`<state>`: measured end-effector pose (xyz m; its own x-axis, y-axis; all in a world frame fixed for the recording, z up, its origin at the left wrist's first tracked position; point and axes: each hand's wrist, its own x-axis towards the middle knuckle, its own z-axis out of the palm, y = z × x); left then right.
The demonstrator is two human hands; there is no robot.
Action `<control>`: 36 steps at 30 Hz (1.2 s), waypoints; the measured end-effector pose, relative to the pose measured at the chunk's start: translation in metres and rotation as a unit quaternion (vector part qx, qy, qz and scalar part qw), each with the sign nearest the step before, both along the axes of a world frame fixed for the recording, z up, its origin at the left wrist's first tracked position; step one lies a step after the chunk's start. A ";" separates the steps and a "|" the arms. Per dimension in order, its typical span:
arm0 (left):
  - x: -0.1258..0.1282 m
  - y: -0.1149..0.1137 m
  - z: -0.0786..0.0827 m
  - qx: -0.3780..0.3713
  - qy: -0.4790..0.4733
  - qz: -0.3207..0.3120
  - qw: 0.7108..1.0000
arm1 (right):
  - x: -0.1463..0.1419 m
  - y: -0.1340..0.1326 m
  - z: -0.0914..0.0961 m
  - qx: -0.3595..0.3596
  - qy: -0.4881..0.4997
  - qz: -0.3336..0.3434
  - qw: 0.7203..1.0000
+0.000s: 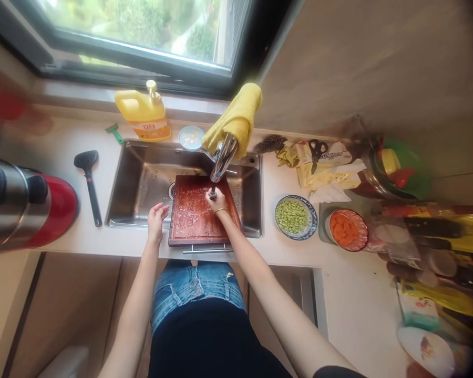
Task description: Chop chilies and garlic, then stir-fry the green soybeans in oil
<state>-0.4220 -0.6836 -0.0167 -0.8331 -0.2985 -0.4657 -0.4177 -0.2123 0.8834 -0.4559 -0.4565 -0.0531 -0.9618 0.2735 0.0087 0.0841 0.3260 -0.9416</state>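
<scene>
A wet reddish wooden cutting board (195, 218) lies across the steel sink (137, 178), resting on a metal rack at the front rim. My right hand (217, 202) is closed round the nozzle end of the tap (223, 160), right over the board. A yellow cloth (236, 119) is draped on top of the tap. My left hand (156, 220) hovers at the board's left edge with its fingers loosely spread and nothing in it.
On the counter right of the sink stand a bowl of green beans (295, 217), a bowl of carrot pieces (347, 229), scissors (317, 150) and packets. A yellow bottle (145, 112) and a small dish (191, 137) sit behind the sink. A black spatula (89, 181) and a red appliance (27, 207) are at left.
</scene>
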 end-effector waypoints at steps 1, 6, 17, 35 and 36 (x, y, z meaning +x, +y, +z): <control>0.001 0.001 0.000 0.000 0.001 0.001 1.000 | 0.000 0.002 0.001 -0.009 -0.007 0.004 1.000; 0.007 0.007 0.006 0.006 0.009 -0.001 1.000 | 0.038 -0.020 0.009 -0.109 -0.025 0.125 0.986; 0.017 0.016 0.007 0.019 -0.013 -0.021 1.000 | 0.070 0.085 0.040 -0.075 -0.117 0.216 0.966; 0.024 0.000 0.008 0.003 -0.005 0.006 1.000 | 0.033 -0.040 0.038 -0.193 -0.008 0.075 0.978; 0.024 -0.002 0.008 0.004 -0.007 0.009 1.000 | 0.032 -0.042 0.041 -0.203 -0.005 0.091 0.975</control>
<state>-0.3976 -0.6853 -0.0090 -0.8211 -0.3097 -0.4794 -0.4259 -0.2267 0.8759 -0.4236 -0.4984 -0.0117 -0.9942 0.0783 -0.0738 0.0690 -0.0626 -0.9956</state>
